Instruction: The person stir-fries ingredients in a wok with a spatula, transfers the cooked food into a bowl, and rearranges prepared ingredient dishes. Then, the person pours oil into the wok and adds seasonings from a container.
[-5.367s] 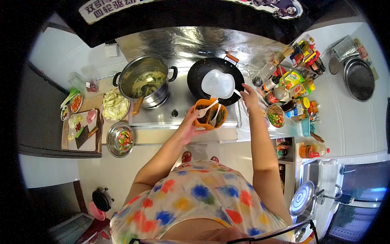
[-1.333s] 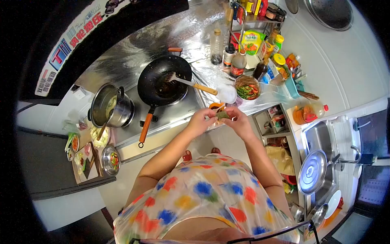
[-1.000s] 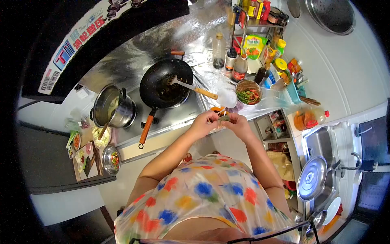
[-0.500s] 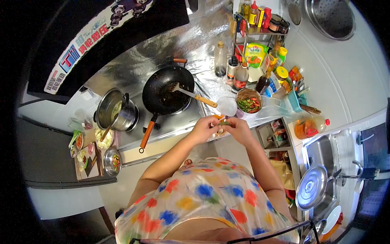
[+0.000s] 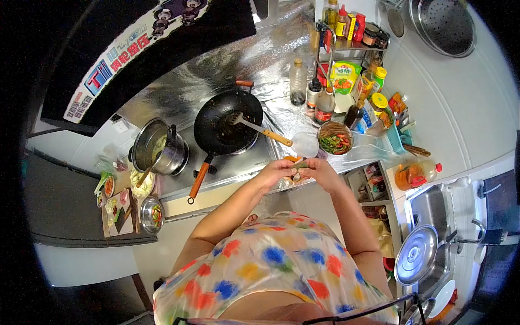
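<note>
My left hand [image 5: 277,173] and my right hand [image 5: 320,174] meet at the counter's front edge, fingertips pinched together. Between them is a small greenish piece [image 5: 301,167], too small to name and partly covered by the fingers. Something orange [image 5: 294,158] shows just behind my fingertips, mostly hidden. Beyond my hands, a spatula [image 5: 275,136] with a wooden handle rests in the black wok [image 5: 216,130], its handle pointing towards me. A pale, round translucent thing [image 5: 306,145] lies near the handle's end. Beside it stands a bowl of red and green pepper strips and brown pieces [image 5: 335,142].
Left of the wok stands a steel pot [image 5: 160,149]. A steel bowl [image 5: 152,214] and a cutting board [image 5: 120,221] with a knife lie further left. Bottles [image 5: 325,105] crowd the back right below a seasoning rack [image 5: 355,46]. At right is a sink [image 5: 428,203] with a metal lid [image 5: 416,254].
My fingers have shifted slightly around the small greenish piece, staying close together. The whole view has moved a little, so the kitchen things appear slightly further right.
</note>
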### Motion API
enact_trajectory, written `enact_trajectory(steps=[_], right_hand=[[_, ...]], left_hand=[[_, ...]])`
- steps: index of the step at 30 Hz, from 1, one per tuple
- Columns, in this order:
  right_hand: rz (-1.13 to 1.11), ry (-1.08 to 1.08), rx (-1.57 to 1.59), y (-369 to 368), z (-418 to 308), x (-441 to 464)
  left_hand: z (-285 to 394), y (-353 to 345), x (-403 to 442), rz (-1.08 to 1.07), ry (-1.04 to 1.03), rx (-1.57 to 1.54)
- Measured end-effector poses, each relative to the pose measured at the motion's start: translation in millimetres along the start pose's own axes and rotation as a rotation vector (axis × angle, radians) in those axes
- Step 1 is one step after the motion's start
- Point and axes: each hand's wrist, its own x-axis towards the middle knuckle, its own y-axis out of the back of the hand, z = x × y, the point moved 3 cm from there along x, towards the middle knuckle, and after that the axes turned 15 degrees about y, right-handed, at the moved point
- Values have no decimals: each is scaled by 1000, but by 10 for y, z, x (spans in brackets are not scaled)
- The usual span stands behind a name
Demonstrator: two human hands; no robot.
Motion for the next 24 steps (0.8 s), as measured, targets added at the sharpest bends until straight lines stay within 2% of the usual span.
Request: enact_trajectory(steps=[5, 8, 11, 14, 20, 24], right_hand=[[-132, -91, 140, 27, -45, -4], [-245, -65, 158, 39, -55, -7], [-346, -54, 200, 15, -98, -49], [-380, -155, 174, -3, -181, -109], [-403, -165, -11, -9, -188, -161], [-338, -44, 119, -57, -204, -179]], left_hand=[[18, -6, -52, -107, 28, 8], [55, -63, -132, -103, 51, 1], [-23, -65, -89, -277, 63, 16], [-93, -52, -86, -280, 112, 14], [-47, -133, -188, -195, 138, 128], [-19, -151, -223, -223, -12, 19]])
